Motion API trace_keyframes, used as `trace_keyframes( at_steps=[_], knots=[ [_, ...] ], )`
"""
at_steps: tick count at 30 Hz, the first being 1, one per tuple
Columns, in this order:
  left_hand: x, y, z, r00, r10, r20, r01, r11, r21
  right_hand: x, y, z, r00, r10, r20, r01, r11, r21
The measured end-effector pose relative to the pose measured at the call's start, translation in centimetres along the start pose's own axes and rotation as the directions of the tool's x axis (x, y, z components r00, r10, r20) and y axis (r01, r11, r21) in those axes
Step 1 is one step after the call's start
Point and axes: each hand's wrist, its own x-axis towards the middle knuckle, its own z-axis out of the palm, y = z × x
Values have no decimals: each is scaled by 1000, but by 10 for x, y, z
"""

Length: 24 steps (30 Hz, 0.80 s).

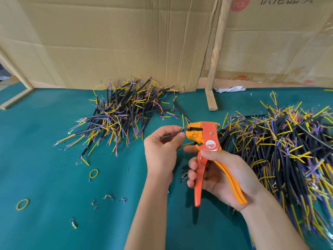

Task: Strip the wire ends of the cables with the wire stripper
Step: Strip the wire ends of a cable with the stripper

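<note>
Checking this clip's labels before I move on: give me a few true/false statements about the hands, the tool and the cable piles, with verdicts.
1. The right hand grips the handles of the orange wire stripper. True.
2. The left hand lies flat on the green mat. False: it is raised, pinching a thin wire at the stripper's head.
3. There are two cable piles, the left pile and the right pile. True.
4. The stripper's handles are squeezed fully together. False: they stand apart.
5. Two yellow rubber bands lie on the mat. True.
</note>
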Motion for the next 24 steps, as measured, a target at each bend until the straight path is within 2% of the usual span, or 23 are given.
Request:
trace_keyframes(
  at_steps=[12, 24],
  knots=[
    [1, -4, -3, 987, 155, 30, -158, 963, 219, -4, -5, 0, 999, -15, -33, 13, 999, -45],
    [-1, -1, -1, 980, 199, 5, -187, 911, 369, -3, -6, 2, 996, -39, -78, 30, 992, -124]
  ],
)
